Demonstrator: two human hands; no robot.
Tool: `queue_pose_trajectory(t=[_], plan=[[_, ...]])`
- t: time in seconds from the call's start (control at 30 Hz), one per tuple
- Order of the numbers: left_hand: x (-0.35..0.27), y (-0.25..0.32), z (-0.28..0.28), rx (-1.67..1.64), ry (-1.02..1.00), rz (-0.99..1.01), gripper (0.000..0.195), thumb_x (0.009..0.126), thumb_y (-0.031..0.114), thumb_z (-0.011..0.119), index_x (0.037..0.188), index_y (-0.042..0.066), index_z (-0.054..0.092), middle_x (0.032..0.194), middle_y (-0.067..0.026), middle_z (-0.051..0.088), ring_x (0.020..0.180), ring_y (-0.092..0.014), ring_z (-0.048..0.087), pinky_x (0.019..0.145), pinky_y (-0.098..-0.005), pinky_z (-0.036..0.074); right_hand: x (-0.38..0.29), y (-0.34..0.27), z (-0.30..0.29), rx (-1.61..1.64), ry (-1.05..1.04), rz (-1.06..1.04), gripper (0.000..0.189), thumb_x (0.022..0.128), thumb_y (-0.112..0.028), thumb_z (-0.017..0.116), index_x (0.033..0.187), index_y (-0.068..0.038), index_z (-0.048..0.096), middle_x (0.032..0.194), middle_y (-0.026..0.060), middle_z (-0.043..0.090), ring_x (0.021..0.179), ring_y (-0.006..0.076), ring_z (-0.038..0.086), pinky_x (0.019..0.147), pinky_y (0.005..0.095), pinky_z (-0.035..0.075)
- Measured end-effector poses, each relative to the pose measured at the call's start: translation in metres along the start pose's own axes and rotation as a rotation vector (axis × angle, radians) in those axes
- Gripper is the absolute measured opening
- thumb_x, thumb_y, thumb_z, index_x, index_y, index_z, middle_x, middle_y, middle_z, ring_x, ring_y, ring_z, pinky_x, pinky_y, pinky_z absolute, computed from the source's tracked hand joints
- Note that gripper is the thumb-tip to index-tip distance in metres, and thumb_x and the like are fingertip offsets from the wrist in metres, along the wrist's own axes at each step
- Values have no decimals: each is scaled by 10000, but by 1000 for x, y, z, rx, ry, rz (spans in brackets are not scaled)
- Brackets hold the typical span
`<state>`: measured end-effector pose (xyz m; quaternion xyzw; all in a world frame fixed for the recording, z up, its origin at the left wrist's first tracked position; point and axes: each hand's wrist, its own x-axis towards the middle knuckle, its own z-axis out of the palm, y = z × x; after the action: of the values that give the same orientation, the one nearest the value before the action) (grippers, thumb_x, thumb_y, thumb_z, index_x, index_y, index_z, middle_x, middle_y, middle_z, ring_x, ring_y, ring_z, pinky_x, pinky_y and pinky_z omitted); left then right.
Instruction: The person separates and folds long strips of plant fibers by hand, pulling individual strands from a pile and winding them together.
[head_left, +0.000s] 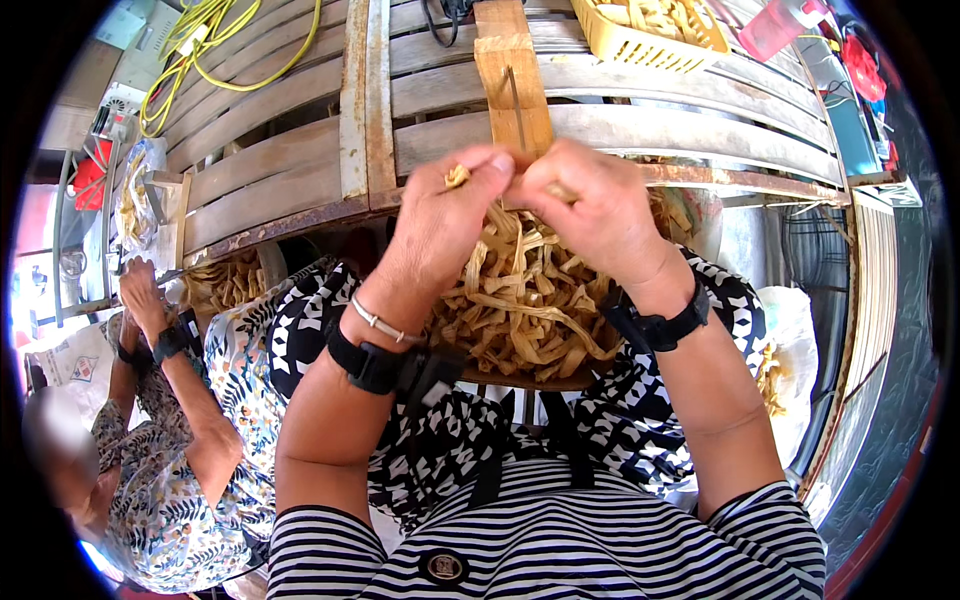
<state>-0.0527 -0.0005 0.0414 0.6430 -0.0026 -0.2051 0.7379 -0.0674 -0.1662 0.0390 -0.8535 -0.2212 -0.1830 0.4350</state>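
Observation:
My left hand (454, 214) is closed around a yellowish dried strip (456, 177), whose end pokes out between the fingers. Close beside it, my right hand (589, 214) grips a similar pale piece (561, 193); I cannot tell if it is the same strip. Both hands are blurred and nearly meet at the near end of a wooden block (499, 82). A thin upright metal piece (516, 105) stands on that block. Below my hands, a heap of tan dried strips (525, 300) lies in a container on my lap, its rim mostly hidden.
The slatted wooden table (285, 157) has a rusty metal edge. On it are a yellow plastic basket (652, 56) of strips, a pink bottle (780, 30) and a coiled yellow cable (195, 45). At left, a co-worker's hand (142, 296) is near more strips (225, 283).

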Motion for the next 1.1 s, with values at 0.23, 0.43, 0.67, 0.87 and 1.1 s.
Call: queue_pose_trajectory(t=[0.23, 0.43, 0.67, 0.87, 1.1], plan=[[-34, 23, 12, 164, -772, -346, 235, 864, 224, 602, 751, 34, 683, 601, -1, 576, 507, -47, 487, 478, -213, 392, 2, -18, -20, 279, 1, -55, 200, 806, -182, 690, 681, -43, 617, 556, 30, 568, 463, 95, 523, 407, 245, 394], [-28, 24, -3, 419, -455, 471, 254, 802, 234, 673, 1042, 152, 673, 731, -49, 613, 601, -150, 565, 539, -260, 455, -3, -20, -18, 468, -261, 466, 181, 859, -142, 637, 745, -2, 629, 612, -18, 567, 629, 20, 513, 550, 211, 434], [-18, 11, -4, 870, -159, 1065, 248, 634, 212, 767, 765, 52, 630, 709, -58, 516, 646, -231, 552, 556, -328, 461, -22, -24, -4, 1565, -417, 1312, 87, 864, -61, 524, 812, -77, 592, 670, -31, 520, 488, 35, 395, 420, 188, 287], [-13, 1, -5, 693, 54, 767, 220, 714, 145, 711, 924, 88, 677, 977, -108, 636, 912, -304, 606, 809, -364, 486, -9, -30, -1, 683, 25, 654, 123, 909, -103, 557, 831, -25, 611, 819, 21, 638, 717, 82, 580, 591, 214, 463], [-17, -6, -13, 781, -198, 630, 189, 636, -77, 553, 809, -27, 610, 1031, -193, 615, 952, -383, 577, 841, -375, 478, -20, -26, -1, -20, -323, 293, 216, 878, -238, 554, 768, -54, 582, 707, 130, 599, 632, 324, 588, 540, 376, 460]])
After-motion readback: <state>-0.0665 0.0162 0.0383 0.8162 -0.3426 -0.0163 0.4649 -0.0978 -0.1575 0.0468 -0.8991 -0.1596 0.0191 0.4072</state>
